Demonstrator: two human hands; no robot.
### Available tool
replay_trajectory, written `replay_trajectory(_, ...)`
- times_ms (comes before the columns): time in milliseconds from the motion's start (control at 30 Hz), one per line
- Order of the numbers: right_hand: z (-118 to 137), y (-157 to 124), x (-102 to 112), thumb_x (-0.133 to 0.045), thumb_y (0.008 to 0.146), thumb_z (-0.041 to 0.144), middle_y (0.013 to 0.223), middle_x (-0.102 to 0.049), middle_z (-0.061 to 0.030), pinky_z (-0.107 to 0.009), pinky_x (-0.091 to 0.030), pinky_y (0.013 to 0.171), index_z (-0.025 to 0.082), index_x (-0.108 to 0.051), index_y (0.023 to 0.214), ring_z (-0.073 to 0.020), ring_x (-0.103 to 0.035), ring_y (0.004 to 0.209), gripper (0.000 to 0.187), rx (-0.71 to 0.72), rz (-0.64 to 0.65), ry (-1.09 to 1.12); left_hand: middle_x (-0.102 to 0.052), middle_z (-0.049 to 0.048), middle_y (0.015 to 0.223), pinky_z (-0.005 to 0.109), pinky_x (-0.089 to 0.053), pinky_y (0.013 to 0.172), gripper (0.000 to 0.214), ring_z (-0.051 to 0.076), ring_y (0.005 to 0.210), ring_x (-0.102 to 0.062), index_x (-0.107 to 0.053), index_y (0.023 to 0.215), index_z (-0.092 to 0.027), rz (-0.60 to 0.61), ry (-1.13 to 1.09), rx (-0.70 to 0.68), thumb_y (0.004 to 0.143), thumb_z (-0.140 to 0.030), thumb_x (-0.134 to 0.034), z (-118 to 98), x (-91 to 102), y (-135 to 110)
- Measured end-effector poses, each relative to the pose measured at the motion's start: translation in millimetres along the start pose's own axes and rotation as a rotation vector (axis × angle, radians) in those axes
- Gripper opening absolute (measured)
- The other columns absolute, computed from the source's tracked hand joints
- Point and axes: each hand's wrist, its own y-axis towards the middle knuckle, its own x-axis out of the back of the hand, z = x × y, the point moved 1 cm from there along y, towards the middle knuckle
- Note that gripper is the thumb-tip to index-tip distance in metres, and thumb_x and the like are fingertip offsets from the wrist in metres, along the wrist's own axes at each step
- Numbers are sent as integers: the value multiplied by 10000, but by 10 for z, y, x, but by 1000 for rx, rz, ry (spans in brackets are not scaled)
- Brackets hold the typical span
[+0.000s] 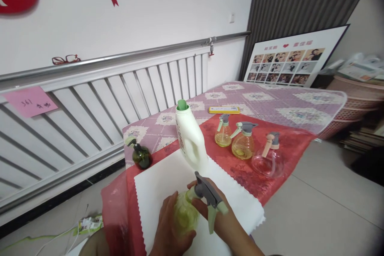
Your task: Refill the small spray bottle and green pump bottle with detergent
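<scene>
A yellow-green see-through spray bottle is tilted over a white scallop-edged mat. My left hand wraps round its body from the left. Around the neck, just under the grey spray head, close the fingers of my right hand. The pale green trigger points down to the right. Beyond the hands stands a white jug, its cap off and a green spout showing at its mouth. Whether the spray head is fully seated on the bottle I cannot tell.
On the red cloth at right are a small spray bottle, a rounder spray bottle and a pink spray bottle. A dark green pump bottle stands at left. A yellow box lies behind, near the radiator.
</scene>
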Motion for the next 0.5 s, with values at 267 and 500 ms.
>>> replay_trajectory(267,-107,26,158,-712,883,526,1108,-774,-93,-463,-598,954,297,-701,1174,-278,-726,1040,370,29,-40,30,-528,168,1448,585,-483,1147,978,371,1358,-533,-315,1521,-221,-4,46,-13,705,-543,-748,10,17,-2)
replay_trajectory(500,-178,0,180,-637,940,558,1133,-753,-103,-465,-572,997,292,-650,1280,-268,-710,1118,432,14,1,39,-548,166,1420,594,-525,1098,982,368,1312,-574,-300,1508,-236,18,81,-58,692,-514,-770,-59,48,35)
